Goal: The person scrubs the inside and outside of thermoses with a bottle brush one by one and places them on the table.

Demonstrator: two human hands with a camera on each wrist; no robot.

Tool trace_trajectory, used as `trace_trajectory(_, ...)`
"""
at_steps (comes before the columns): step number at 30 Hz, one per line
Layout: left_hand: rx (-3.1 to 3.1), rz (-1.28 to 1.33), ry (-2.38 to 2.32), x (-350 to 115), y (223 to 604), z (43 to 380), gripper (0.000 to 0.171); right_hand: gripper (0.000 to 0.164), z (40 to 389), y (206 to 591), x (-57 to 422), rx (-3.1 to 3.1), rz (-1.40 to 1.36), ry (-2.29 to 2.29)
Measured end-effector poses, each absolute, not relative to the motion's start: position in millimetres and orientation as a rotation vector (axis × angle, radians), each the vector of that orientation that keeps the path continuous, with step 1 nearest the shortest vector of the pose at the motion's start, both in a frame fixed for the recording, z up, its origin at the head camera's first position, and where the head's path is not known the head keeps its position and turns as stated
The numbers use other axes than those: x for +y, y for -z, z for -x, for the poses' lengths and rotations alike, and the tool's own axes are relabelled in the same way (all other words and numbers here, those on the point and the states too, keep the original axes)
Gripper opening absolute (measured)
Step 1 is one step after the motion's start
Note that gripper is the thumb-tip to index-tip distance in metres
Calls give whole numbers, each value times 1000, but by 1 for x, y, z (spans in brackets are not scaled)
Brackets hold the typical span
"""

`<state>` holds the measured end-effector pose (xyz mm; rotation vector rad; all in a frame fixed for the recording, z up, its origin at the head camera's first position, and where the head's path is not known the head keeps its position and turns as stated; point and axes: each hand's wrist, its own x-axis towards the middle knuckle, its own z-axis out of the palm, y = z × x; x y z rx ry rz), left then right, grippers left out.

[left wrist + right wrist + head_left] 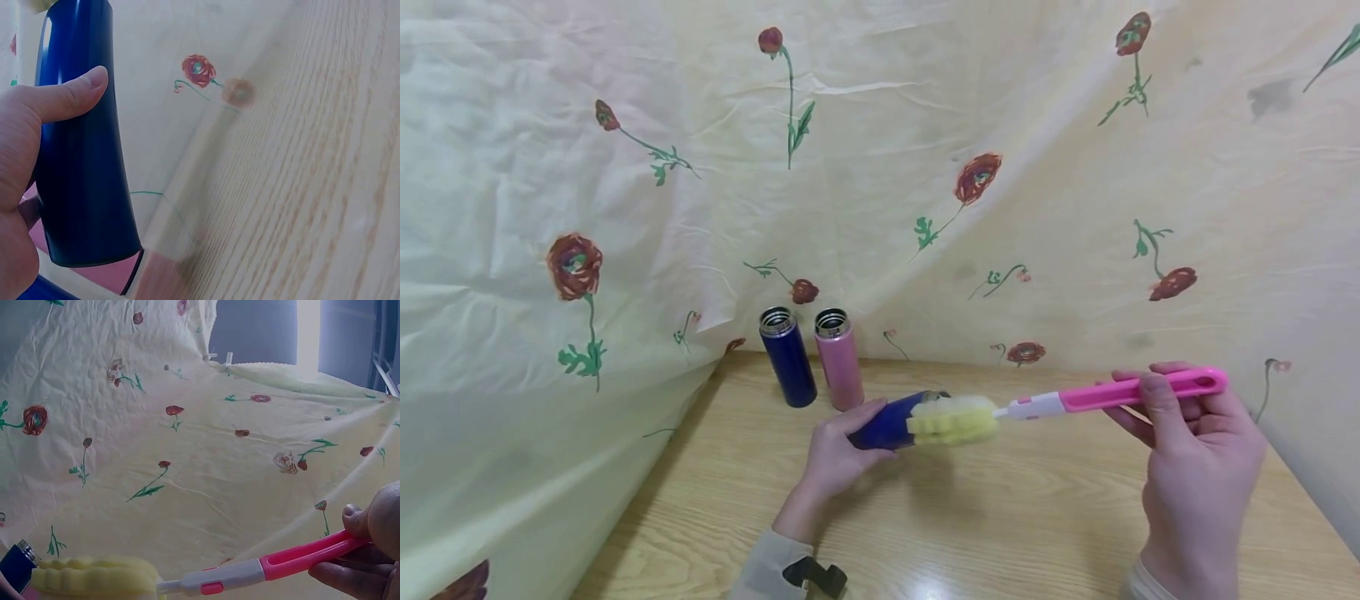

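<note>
My left hand grips a dark blue bottle that lies tilted above the table, its metal mouth toward the right. In the left wrist view the thumb lies across the side of that bottle. My right hand pinches the pink handle of a bottle brush between thumb and fingers. The brush's yellow sponge head is at the bottle's mouth and partly covers it in the head view. The right wrist view shows the sponge outside the bottle, overlapping its rim; whether they touch, I cannot tell.
Behind my left hand, a second dark blue bottle and a pink bottle stand upright, both without lids. A flowered cloth hangs behind and at the left of the wood-grain table.
</note>
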<state>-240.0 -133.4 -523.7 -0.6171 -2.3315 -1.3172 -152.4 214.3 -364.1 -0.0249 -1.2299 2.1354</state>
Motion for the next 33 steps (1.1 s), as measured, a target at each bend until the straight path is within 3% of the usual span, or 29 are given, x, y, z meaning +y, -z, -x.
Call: trace_trajectory(33, -2347, 676, 1298, -132, 525, 240, 74, 36, 160, 364, 201, -1100, -114, -2067)
